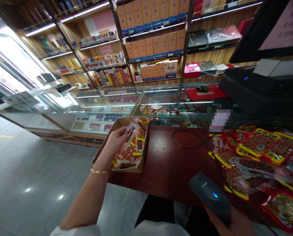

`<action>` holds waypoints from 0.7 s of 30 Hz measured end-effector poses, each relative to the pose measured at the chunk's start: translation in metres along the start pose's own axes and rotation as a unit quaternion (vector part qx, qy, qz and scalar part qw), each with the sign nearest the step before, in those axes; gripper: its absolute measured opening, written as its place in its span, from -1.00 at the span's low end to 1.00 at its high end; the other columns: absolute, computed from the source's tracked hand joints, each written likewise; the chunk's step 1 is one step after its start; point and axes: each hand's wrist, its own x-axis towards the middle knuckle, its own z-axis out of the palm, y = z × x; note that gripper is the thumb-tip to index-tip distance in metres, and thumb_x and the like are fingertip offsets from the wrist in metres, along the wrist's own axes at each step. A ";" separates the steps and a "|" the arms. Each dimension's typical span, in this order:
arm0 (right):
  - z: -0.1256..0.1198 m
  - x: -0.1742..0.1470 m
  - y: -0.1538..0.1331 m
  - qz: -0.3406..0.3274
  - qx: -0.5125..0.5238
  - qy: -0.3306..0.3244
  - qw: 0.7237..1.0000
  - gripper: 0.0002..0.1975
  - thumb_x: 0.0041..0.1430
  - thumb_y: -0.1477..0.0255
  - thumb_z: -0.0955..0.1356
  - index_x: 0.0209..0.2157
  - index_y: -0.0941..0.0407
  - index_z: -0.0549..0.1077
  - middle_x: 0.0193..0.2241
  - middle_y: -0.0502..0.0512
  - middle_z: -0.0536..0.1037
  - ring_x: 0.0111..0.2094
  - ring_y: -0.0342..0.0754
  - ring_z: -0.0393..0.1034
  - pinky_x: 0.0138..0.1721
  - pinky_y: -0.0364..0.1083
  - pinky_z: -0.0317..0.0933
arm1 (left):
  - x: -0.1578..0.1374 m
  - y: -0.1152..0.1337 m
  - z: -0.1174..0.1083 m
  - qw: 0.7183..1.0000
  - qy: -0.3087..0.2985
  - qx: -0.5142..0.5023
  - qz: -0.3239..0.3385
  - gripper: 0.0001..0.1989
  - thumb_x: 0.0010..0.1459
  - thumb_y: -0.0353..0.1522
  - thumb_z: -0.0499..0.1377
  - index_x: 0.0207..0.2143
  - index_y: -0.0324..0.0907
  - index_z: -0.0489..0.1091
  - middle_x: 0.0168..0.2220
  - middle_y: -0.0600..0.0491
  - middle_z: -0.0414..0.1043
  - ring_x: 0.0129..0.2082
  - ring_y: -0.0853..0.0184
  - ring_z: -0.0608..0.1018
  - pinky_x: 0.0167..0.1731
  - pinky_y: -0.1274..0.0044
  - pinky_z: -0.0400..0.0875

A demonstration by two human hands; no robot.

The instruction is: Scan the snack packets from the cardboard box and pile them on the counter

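Note:
My left hand (117, 141) reaches over an open cardboard box (144, 162) at the table's left end. Its thumb and fingers pinch a clear snack packet (131, 131) with dark red print. Several shiny snack packets (126, 154) with red and yellow edges fill the box below. In my right hand (231, 221) I grip a dark barcode scanner (210, 193) with a lit blue light, held over the table's front edge and pointing up and to the left. Part of the right hand is hidden behind the scanner.
A pile of snack packets (256, 157) covers the right side of the brown table (166, 157). A black cable (185, 147) loops across it. Behind stand glass display counters (112, 98), a red mouse pad (207, 92) and a monitor (271, 32). Stocked shelves (153, 39) line the wall.

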 end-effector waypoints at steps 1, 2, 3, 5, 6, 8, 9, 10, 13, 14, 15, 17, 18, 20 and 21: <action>-0.001 0.001 -0.004 0.005 0.004 0.005 1.000 -0.62 0.08 0.04 0.40 -0.24 0.01 0.67 -0.27 0.13 0.73 -0.22 0.20 0.66 -0.13 -0.01 0.53 | -0.015 0.010 0.010 0.998 -0.013 -0.064 0.018 -0.55 0.37 -0.30 0.12 0.27 -0.15 0.38 0.07 -0.03 0.61 -0.03 0.17 0.65 -0.06 0.43 0.53; -0.002 0.001 -0.008 0.010 0.008 0.012 1.000 -0.61 0.10 0.04 0.40 -0.23 0.02 0.67 -0.26 0.14 0.73 -0.22 0.20 0.66 -0.12 -0.01 0.53 | -0.030 0.019 0.024 0.979 -0.037 -0.198 0.022 -0.53 0.31 -0.28 0.19 0.24 -0.17 0.43 0.04 -0.07 0.63 -0.08 0.15 0.66 -0.10 0.43 0.54; -0.002 0.002 -0.013 0.011 0.010 0.018 1.000 -0.60 0.11 0.04 0.39 -0.21 0.03 0.67 -0.26 0.15 0.73 -0.21 0.20 0.66 -0.12 -0.02 0.53 | -0.043 0.028 0.040 0.946 -0.077 -0.316 0.010 -0.51 0.23 -0.26 0.28 0.19 -0.19 0.49 -0.01 -0.08 0.66 -0.12 0.14 0.68 -0.13 0.44 0.54; -0.003 0.003 -0.022 0.005 0.011 0.016 1.000 -0.59 0.12 0.06 0.38 -0.18 0.05 0.66 -0.26 0.16 0.73 -0.22 0.19 0.66 -0.10 -0.02 0.52 | -0.063 0.043 0.076 0.869 -0.144 -0.471 -0.035 -0.52 0.09 -0.28 0.40 0.07 -0.21 0.58 -0.08 -0.09 0.69 -0.19 0.17 0.69 -0.19 0.48 0.53; -0.004 0.003 -0.026 -0.002 0.013 0.012 1.000 -0.59 0.13 0.07 0.37 -0.17 0.05 0.66 -0.25 0.16 0.73 -0.21 0.18 0.66 -0.08 -0.01 0.51 | -0.070 0.049 0.094 0.842 -0.162 -0.511 -0.054 -0.54 0.06 -0.30 0.42 0.03 -0.21 0.61 -0.10 -0.09 0.70 -0.20 0.18 0.69 -0.19 0.48 0.52; -0.003 0.001 -0.032 -0.017 0.020 -0.001 1.000 -0.61 0.15 0.12 0.38 -0.13 0.06 0.65 -0.20 0.15 0.72 -0.17 0.18 0.65 -0.03 0.00 0.49 | -0.076 0.056 0.124 0.818 -0.182 -0.540 -0.076 -0.58 0.06 -0.31 0.42 -0.01 -0.22 0.63 -0.11 -0.10 0.70 -0.19 0.17 0.69 -0.16 0.46 0.53; -0.002 -0.001 -0.034 -0.019 0.022 -0.004 1.000 -0.62 0.16 0.16 0.37 -0.10 0.06 0.64 -0.16 0.14 0.72 -0.12 0.17 0.64 0.00 0.01 0.48 | -0.078 0.058 0.135 0.814 -0.189 -0.543 -0.082 -0.59 0.07 -0.31 0.41 -0.01 -0.23 0.63 -0.10 -0.11 0.70 -0.18 0.16 0.69 -0.14 0.44 0.53; -0.001 -0.003 -0.036 -0.020 0.025 -0.009 0.999 -0.63 0.16 0.19 0.37 -0.07 0.06 0.63 -0.12 0.14 0.71 -0.08 0.16 0.62 0.03 0.01 0.46 | -0.078 0.059 0.145 0.812 -0.195 -0.543 -0.086 -0.60 0.08 -0.31 0.40 -0.01 -0.23 0.63 -0.10 -0.12 0.69 -0.17 0.15 0.69 -0.12 0.43 0.53; 0.003 -0.008 -0.036 -0.023 0.032 -0.037 0.999 -0.63 0.15 0.27 0.38 -0.03 0.04 0.62 -0.04 0.11 0.68 0.00 0.14 0.59 0.05 0.00 0.45 | -0.077 0.057 0.160 0.808 -0.210 -0.542 -0.099 -0.61 0.10 -0.31 0.40 -0.01 -0.24 0.62 -0.08 -0.14 0.69 -0.17 0.15 0.70 -0.10 0.40 0.54; 0.004 -0.009 -0.036 -0.023 0.034 -0.041 0.998 -0.63 0.15 0.27 0.38 -0.03 0.03 0.62 -0.03 0.10 0.68 0.01 0.14 0.59 0.05 -0.01 0.45 | -0.077 0.057 0.162 0.808 -0.213 -0.539 -0.103 -0.60 0.09 -0.30 0.40 -0.01 -0.24 0.62 -0.08 -0.15 0.69 -0.18 0.16 0.70 -0.11 0.41 0.54; 0.005 -0.010 -0.036 -0.021 0.037 -0.040 0.998 -0.63 0.15 0.27 0.38 -0.03 0.03 0.62 -0.03 0.09 0.68 0.01 0.13 0.59 0.04 -0.01 0.46 | -0.077 0.056 0.164 0.809 -0.216 -0.536 -0.105 -0.59 0.09 -0.30 0.40 0.00 -0.24 0.62 -0.07 -0.15 0.68 -0.19 0.16 0.70 -0.12 0.41 0.55; 0.004 -0.009 -0.036 -0.015 0.038 -0.024 0.999 -0.64 0.16 0.25 0.37 -0.04 0.02 0.63 -0.07 0.09 0.69 -0.03 0.13 0.61 0.01 -0.02 0.47 | -0.078 0.055 0.165 0.815 -0.221 -0.525 -0.106 -0.55 0.05 -0.30 0.43 0.02 -0.23 0.61 -0.08 -0.13 0.69 -0.21 0.18 0.70 -0.16 0.43 0.55; 0.003 -0.007 -0.036 -0.011 0.037 -0.013 0.999 -0.64 0.17 0.22 0.37 -0.05 0.02 0.63 -0.09 0.09 0.70 -0.05 0.14 0.62 0.00 -0.01 0.47 | -0.079 0.055 0.165 0.820 -0.222 -0.517 -0.103 -0.53 0.02 -0.31 0.45 0.02 -0.22 0.60 -0.09 -0.12 0.69 -0.23 0.19 0.70 -0.18 0.44 0.55; -0.001 -0.003 -0.037 -0.003 0.031 0.008 0.999 -0.63 0.18 0.17 0.37 -0.06 0.02 0.63 -0.13 0.11 0.71 -0.08 0.15 0.63 -0.02 -0.01 0.48 | -0.080 0.056 0.165 0.833 -0.221 -0.499 -0.090 -0.53 -0.02 -0.33 0.48 -0.02 -0.22 0.62 -0.12 -0.09 0.70 -0.23 0.19 0.70 -0.17 0.47 0.54; -0.003 0.000 -0.036 0.004 0.026 0.013 1.000 -0.62 0.18 0.15 0.37 -0.07 0.03 0.63 -0.15 0.11 0.72 -0.09 0.15 0.63 -0.05 -0.02 0.49 | -0.081 0.056 0.166 0.840 -0.219 -0.489 -0.081 -0.56 -0.03 -0.33 0.48 -0.05 -0.22 0.64 -0.13 -0.08 0.70 -0.20 0.19 0.69 -0.14 0.48 0.53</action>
